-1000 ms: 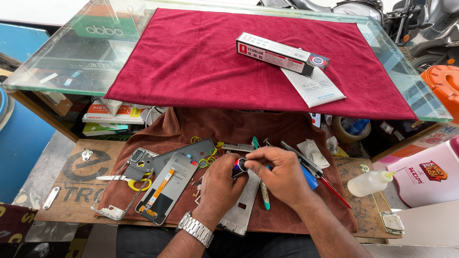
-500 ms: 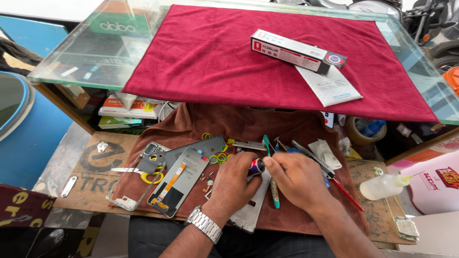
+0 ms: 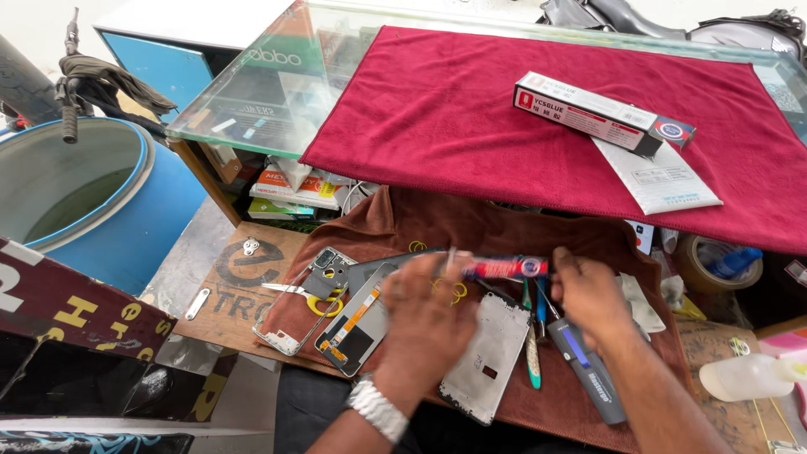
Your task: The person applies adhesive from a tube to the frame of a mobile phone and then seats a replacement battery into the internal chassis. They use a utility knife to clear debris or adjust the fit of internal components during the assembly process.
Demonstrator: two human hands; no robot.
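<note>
Left hand: blurred, fingers grasping a red-and-blue glue tube.
Right hand: fingers curled; grip on the tube's end unclear.
Phone frame: partly hidden beneath the hands.

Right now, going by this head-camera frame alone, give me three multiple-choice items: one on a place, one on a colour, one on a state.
1. Where does the long glue box lie?
A. on the red cloth over the glass counter
B. in the blue barrel
C. on the person's lap

2. What colour is the cloth under the phone parts on the low bench?
A. white
B. brown
C. green

3. How is the small tube held?
A. lying untouched on the bench
B. gripped in the left hand, the right hand at its cap end
C. standing upright in the barrel

Answers: 1 A, the box rests on the red cloth beside a white leaflet; 2 B, the brown cloth spreads under the parts; 3 B, left fingers wrap the tube, and the right hand meets its end.
</note>
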